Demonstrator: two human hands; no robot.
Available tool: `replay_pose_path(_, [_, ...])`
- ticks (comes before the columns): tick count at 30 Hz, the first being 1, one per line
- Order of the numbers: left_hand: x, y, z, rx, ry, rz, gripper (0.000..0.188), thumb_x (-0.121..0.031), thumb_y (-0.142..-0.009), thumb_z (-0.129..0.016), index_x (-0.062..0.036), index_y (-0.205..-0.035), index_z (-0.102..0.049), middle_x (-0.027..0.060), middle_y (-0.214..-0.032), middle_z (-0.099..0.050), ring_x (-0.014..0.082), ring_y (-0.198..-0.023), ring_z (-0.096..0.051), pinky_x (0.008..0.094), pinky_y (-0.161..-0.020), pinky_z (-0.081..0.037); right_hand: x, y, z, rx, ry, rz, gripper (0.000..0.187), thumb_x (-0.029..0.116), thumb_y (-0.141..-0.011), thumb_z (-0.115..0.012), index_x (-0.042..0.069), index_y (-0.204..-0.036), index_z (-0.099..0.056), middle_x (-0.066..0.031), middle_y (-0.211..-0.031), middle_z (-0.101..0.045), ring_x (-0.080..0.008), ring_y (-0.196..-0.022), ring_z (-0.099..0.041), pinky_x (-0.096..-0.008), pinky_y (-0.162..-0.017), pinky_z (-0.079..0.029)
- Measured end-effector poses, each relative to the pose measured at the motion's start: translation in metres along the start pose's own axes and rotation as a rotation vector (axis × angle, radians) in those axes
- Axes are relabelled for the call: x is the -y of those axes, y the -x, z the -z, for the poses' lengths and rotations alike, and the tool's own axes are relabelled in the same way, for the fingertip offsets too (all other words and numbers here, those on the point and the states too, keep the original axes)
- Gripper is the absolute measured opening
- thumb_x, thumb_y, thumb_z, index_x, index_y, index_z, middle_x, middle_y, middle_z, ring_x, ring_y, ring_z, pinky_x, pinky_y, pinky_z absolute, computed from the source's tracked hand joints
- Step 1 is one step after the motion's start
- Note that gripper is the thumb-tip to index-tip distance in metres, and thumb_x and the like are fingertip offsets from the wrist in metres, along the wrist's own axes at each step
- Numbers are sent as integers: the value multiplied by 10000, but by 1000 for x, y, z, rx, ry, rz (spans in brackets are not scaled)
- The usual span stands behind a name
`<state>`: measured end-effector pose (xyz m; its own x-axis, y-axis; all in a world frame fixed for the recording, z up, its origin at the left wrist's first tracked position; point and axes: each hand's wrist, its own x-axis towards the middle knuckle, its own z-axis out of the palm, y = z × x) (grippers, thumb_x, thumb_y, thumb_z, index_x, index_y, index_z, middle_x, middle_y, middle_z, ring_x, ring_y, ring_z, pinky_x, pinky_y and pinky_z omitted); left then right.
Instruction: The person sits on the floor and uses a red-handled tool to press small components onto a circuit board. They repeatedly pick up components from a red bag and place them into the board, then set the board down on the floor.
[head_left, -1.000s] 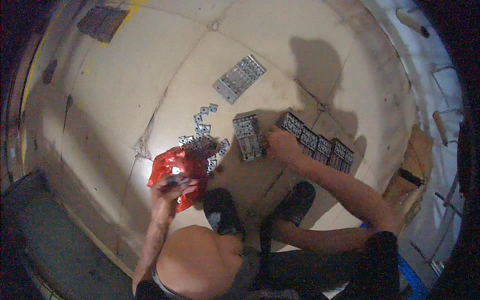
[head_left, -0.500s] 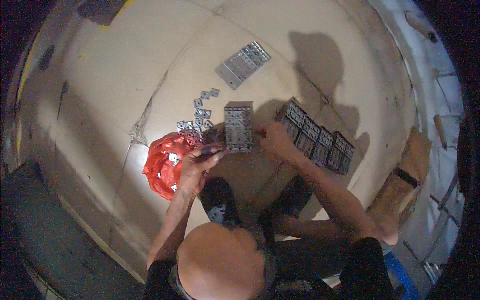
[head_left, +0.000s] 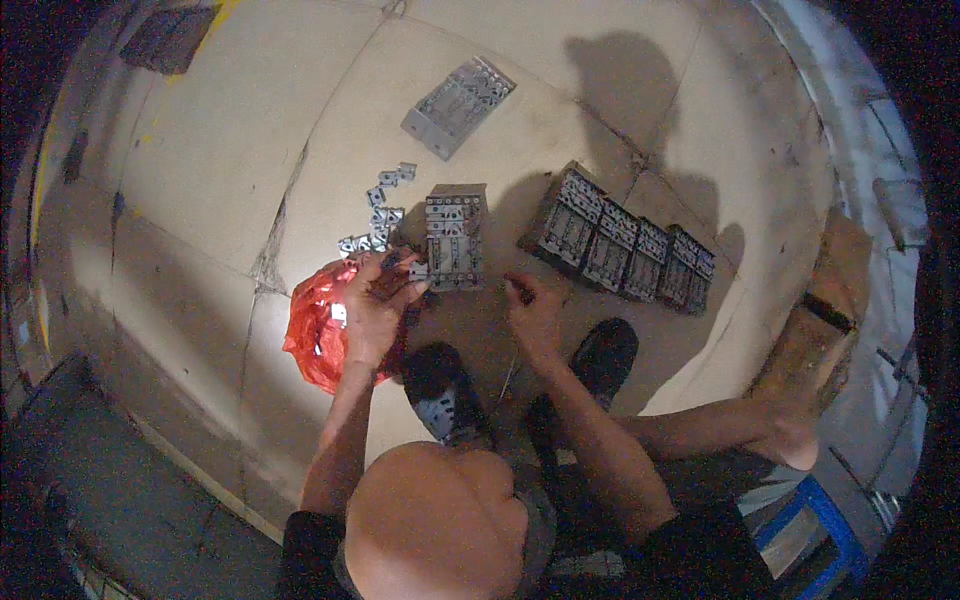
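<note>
My left hand (head_left: 374, 318) pinches a small square metal plate (head_left: 418, 271) against the left side of an upright grey metal block (head_left: 456, 238), whose face has rows of holes and slots. Several more small plates (head_left: 388, 214) lie loose on the floor just beyond that hand. Under its wrist sits an open red plastic bag (head_left: 308, 335) with a few plates inside. My right hand (head_left: 537, 312) hovers right of the block's lower corner, apart from it. Its fingers are curled together, and what they hold, if anything, is too dark to make out.
To the right stands a slanting row of several similar blocks (head_left: 620, 245). One more block (head_left: 460, 108) lies tilted farther off. A piece of wood or cardboard (head_left: 808, 325) rests at the right. My feet (head_left: 440, 390) are close below the hands. A blue frame (head_left: 815, 530) shows at lower right.
My right hand has come back from beside the row of blocks toward my body. My left hand has moved up against the block, bringing a plate to its side. The view has shifted slightly.
</note>
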<state>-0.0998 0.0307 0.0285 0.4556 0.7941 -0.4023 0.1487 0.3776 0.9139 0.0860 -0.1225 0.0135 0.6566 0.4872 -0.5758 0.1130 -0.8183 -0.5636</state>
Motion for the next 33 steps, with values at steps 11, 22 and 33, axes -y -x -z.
replay_pose_path(11, [4, -1, -18, -75, 111, -24, 611, 171, -821, -745, 10, -1374, -543, 142, -1228, -695, 221, -1111, -685, 361, -946, -609, 76, -166, 59, -140, 833, 496, 173, 112, -846, -648, 71, -974, -758, -221, -899, -724, -405, -871, -727, -471, -765, -586])
replay_pose_path(22, [-13, -3, -30, -69, -9, -113, 410, 114, -833, -775, 62, -1223, -660, 131, -1197, -706, 200, -1076, -698, 326, -923, -604, 81, -184, 61, -57, 701, 694, 194, -34, -825, -662, 32, -983, -753, -174, -933, -744, -271, -829, -714, -368, -749, -557])
replay_pose_path(33, [-9, -15, -27, -153, 867, 453, 305, -58, -976, -688, 23, -1265, -631, 116, -1092, -710, 223, -915, -734, 340, -816, -661, 103, -60, 24, 526, -255, 603, 161, 28, -964, -669, 9, -1102, -749, -33, -986, -750, -120, -888, -671, -274, -794, -534])
